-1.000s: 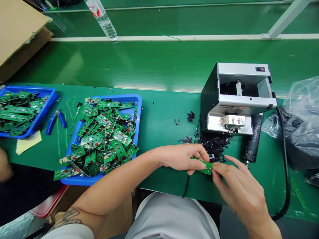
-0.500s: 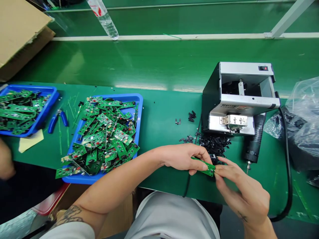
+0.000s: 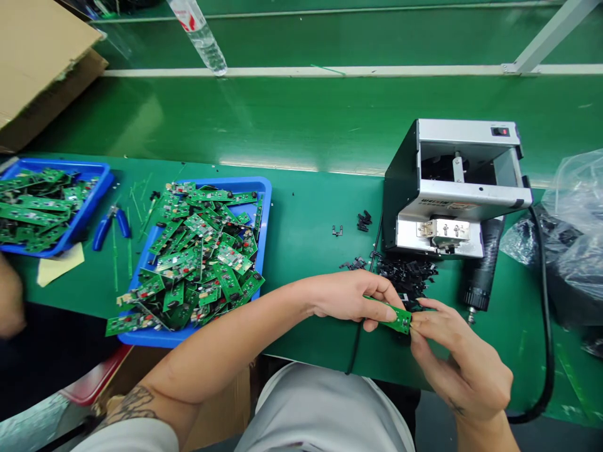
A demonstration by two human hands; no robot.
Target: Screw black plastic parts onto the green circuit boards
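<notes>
Shifted slightly rightward since the earlier frame, our right hand now sets its fingertips against the end of the green circuit board. Our left hand stays clenched around the board's other end, fingers and thumb wrapped on it. Whether the right hand is actually pinching the board or only touching it, we cannot tell, as its fingers hide that edge. We hold the board above the green bench mat, just below a heap of black plastic clips.

As for progress, plenty remains: a blue tray is piled high with boards, and a second blue tray to its left is well filled too. Many clips lie loose. Whether one sits on the board in hand, we cannot make out. Beyond the clips stand a silver bench machine and a black electric screwdriver.
</notes>
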